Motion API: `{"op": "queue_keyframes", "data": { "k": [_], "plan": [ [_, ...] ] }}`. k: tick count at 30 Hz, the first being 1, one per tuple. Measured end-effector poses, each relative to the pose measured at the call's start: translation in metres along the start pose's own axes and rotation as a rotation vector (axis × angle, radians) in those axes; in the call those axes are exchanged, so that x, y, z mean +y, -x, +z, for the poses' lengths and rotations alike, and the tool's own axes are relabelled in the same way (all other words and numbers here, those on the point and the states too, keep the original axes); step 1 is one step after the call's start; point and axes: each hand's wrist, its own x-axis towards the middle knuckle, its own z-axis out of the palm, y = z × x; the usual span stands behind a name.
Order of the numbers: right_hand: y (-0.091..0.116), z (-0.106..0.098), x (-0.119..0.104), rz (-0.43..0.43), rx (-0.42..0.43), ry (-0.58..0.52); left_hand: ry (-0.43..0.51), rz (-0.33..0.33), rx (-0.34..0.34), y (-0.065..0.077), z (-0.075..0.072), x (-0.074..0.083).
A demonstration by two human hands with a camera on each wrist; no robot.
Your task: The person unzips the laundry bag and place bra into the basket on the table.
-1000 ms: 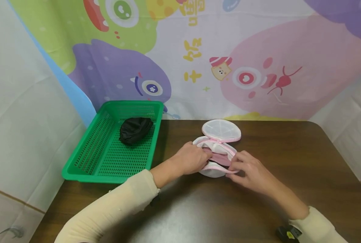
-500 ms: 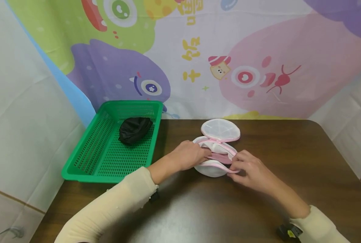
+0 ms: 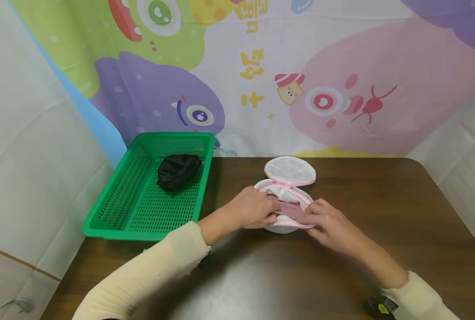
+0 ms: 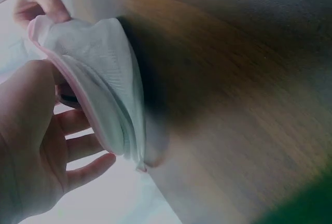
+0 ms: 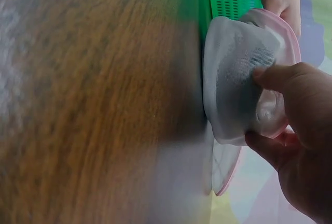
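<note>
A white mesh laundry bag (image 3: 282, 229) with pink zipper trim stands unzipped on the table, its mouth spread wide. Its round lid (image 3: 290, 171) is folded back on the far side. Pink fabric (image 3: 291, 210) lies inside the bag. My left hand (image 3: 252, 208) reaches into the mouth from the left, at the pink fabric; its thumb and index tips are hidden in the bag, so I cannot tell whether they pinch the fabric. On the other side, my right hand (image 3: 331, 224) pinches the near right rim, its thumb and a finger against the mesh (image 5: 241, 79).
To the left stands a green perforated basket (image 3: 203, 204) with a crumpled black cloth item (image 3: 178, 171) in it. Behind the brown table (image 3: 381, 195) hangs a cartoon-printed curtain (image 3: 249, 129). A small black device (image 3: 381, 306) sits beside the right sleeve.
My left hand dipped slightly left, then came back over the near rim. More of the pink fabric shows now, and the near rim sits lower. The right hand stays at its rim.
</note>
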Motion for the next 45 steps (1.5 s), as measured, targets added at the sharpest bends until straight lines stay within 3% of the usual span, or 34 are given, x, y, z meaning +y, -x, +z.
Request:
{"op": "queue_keyframes", "data": {
  "k": [5, 12, 18, 27, 34, 40, 45],
  "plan": [
    [0.000, -0.002, 0.000, -0.057, -0.019, -0.026, -0.059, 0.000, -0.003, -0.002, 0.002, 0.004],
    [0.000, -0.002, -0.001, -0.061, -0.057, -0.021, -0.167, 0.023, 0.023, -0.002, 0.007, 0.013],
    [0.000, -0.003, 0.000, -0.086, -0.037, -0.029, -0.216, -0.036, 0.062, -0.001, 0.007, 0.016],
    [0.004, -0.005, 0.004, -0.146, 0.002, -0.039, -0.122, -0.142, 0.016, -0.003, 0.002, 0.008],
    [0.005, -0.005, 0.005, -0.119, -0.005, -0.016, -0.033, -0.140, -0.017, 0.000, -0.001, 0.002],
    [0.005, -0.005, 0.005, -0.097, -0.005, -0.001, 0.068, -0.166, -0.001, 0.003, -0.002, -0.001],
    [0.001, -0.002, 0.005, -0.102, 0.014, -0.015, 0.053, -0.138, 0.012, 0.003, 0.000, 0.002]
  ]
}}
